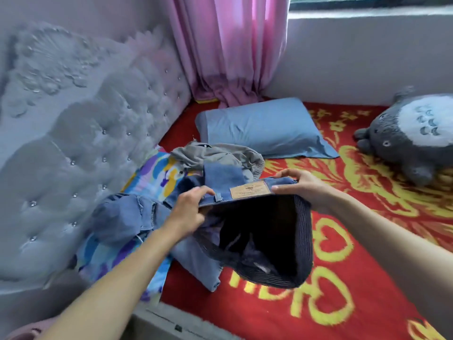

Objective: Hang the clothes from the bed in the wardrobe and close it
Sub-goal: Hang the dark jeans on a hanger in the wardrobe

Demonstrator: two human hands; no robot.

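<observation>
Person's bent over the bed, both hands on a pair of jeans (247,192). Left hand (188,207) pinches the waistband near a belt loop, thumb on top, fingers tucked under the denim. Right hand (304,187) is clamped on the other end of the waistband, just beside the tan leather patch (250,190). Waist is pulled open, dark inside showing; the legs trail down onto the red blanket (343,278) & toward the left.

Rest of the clothes are on the bed too: a grey garment (220,155) bunched just behind the jeans, more light-blue denim (122,217) crumpled to the left, on a multicolour sheet (157,177). No wardrobe or hanger in view, so nothing's hung yet, I'd say.

Risks: lift it by the waist only & the legs prob. drag the grey piece or the other denim off the pile, maybe over the bed edge. The denim pieces overlap, so a tug could bring two things up at once.

Writing: patch has print on it, too blurred to read. Blanket has big yellow letters & hearts, upside down from here, can't make out the word. Blue pillow (264,128) & grey plush toy (411,138) sit well clear.
</observation>
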